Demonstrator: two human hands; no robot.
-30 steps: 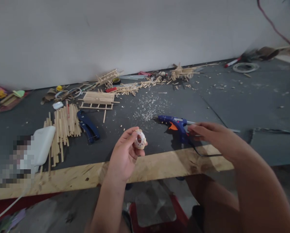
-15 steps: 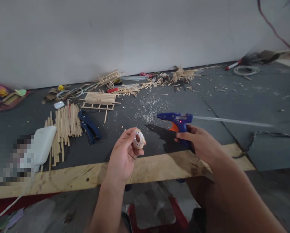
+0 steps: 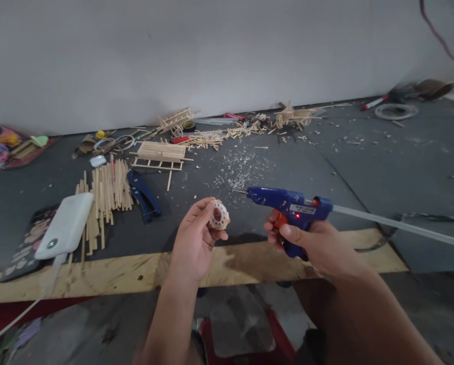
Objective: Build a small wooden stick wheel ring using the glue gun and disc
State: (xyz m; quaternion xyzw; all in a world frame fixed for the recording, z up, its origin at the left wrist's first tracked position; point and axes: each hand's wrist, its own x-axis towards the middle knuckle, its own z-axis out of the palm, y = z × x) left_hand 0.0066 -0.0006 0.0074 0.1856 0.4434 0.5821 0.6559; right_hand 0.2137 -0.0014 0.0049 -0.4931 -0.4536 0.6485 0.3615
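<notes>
The left hand (image 3: 194, 235) pinches a small pale ring (image 3: 223, 215) between thumb and fingers above the desk's (image 3: 114, 274) near edge. The right hand (image 3: 323, 246) is wrapped around a blue glue gun (image 3: 274, 197), nozzle toward the desk's left side. The gun's label (image 3: 303, 209) is too blurred to read.

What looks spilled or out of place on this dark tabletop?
Wispy white scraps lie strewn across the dark grey tabletop, just beyond the blue plastic glue gun in the right hand; they resemble unswept litter.
</notes>
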